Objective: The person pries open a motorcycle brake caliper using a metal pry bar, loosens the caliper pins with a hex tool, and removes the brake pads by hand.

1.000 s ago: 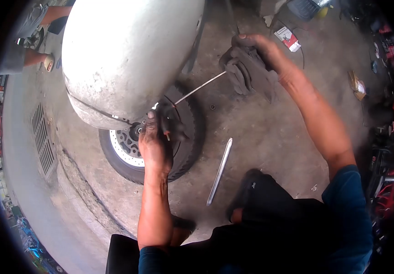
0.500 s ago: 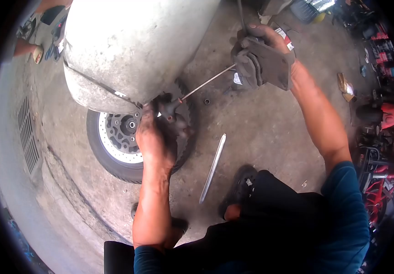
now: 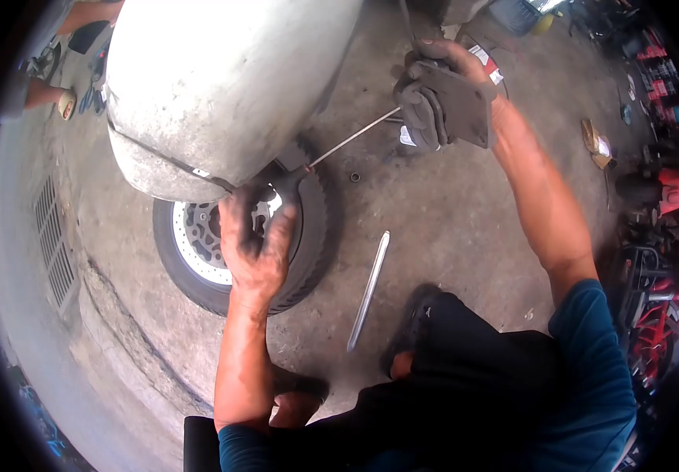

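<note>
Head view: right hand point(image 3: 465, 63) is clamped on a dark metal part point(image 3: 465, 106), upper right of centre, which sits just below its fingers; left hand point(image 3: 254, 259), left of centre, parts thumb from fingers, hold impossible to tell; box point(image 3: 482, 56) lettering, upper right, is unreadable.
</note>
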A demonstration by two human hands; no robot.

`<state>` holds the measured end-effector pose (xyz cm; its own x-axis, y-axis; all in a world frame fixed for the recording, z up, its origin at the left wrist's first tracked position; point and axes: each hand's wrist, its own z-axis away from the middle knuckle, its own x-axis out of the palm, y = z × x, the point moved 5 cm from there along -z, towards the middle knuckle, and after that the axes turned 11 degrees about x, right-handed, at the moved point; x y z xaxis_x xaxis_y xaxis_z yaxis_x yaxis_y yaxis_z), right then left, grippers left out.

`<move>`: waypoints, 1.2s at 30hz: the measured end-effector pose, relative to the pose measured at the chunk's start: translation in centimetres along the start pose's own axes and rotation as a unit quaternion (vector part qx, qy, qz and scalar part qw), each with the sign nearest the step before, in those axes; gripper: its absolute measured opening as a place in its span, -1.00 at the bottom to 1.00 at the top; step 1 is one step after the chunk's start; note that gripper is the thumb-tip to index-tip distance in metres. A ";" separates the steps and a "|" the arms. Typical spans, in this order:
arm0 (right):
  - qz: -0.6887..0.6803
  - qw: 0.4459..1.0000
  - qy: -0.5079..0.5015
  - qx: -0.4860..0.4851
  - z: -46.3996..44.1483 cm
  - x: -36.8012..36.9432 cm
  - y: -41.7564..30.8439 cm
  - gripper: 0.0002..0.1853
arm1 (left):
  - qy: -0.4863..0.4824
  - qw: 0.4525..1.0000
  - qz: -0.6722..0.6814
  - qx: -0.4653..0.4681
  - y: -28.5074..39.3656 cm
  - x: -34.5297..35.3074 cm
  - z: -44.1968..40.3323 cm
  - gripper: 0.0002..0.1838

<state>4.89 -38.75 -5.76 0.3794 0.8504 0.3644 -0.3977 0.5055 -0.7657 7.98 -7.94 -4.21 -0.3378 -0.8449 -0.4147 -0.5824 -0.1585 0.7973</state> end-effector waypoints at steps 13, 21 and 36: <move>0.036 0.999 0.005 -0.009 0.3 0.6 0.0 -0.65 | 0.067 0.787 0.455 -0.411 -3.0 3.3 2.1 -0.58; 0.009 1.000 0.012 0.024 0.8 0.4 0.0 -0.61 | 0.032 0.994 -0.038 0.096 -0.9 0.7 1.6 -0.76; 0.003 1.000 -0.006 0.027 0.1 -0.3 0.1 -0.59 | -0.051 0.995 0.070 -0.058 -1.9 1.5 1.1 -0.59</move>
<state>4.62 -38.95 -5.90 0.3666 0.8546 0.3677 -0.4442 0.5081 -0.7379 7.72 -8.36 -6.85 -0.4856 -0.8080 -0.3335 -0.4365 -0.1065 0.8934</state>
